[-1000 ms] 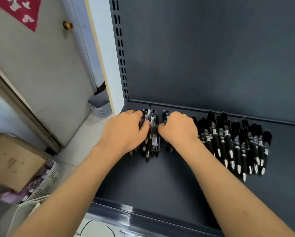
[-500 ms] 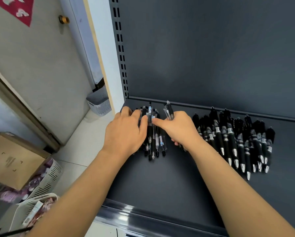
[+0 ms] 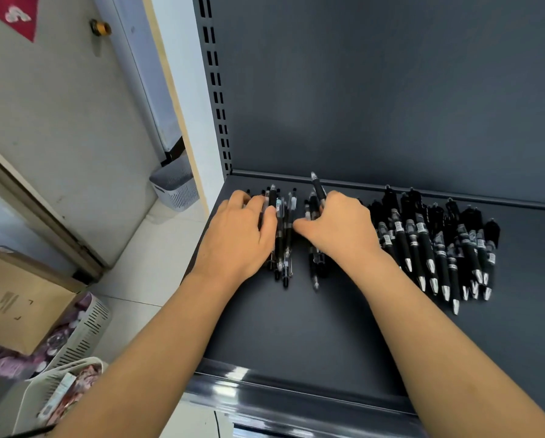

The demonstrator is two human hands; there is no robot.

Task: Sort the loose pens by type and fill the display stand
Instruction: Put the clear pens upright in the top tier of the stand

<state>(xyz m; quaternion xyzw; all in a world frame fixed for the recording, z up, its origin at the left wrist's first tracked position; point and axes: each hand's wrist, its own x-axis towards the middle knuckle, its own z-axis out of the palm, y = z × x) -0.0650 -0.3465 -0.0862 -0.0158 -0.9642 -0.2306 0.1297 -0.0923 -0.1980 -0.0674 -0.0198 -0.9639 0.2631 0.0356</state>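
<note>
Your left hand (image 3: 236, 238) lies palm down on the left bunch of pens (image 3: 284, 245), at the far left of the dark shelf (image 3: 296, 330). Its fingers bend over the bunch's far ends and the thumb lies across the barrels, so the hand cups the bunch. Just to the right, your right hand (image 3: 339, 230) curls its fingers round a small group of pens (image 3: 315, 270), with the thumb pointing left toward the left bunch. One raised pen (image 3: 318, 188) sticks out past the fingers toward the back panel (image 3: 391, 90), and the tips of the others show on the near side of the hand. A narrow strip of bare shelf separates the two groups. Further right, just beside your right wrist, lies the right pile of pens (image 3: 438, 254): black barrels laid side by side and overlapping, silver tips pointing near. On the floor to the left stand a cardboard box (image 3: 18, 295), a white slotted basket (image 3: 88, 327) against it, and, farther off, a grey bin (image 3: 176, 188).
</note>
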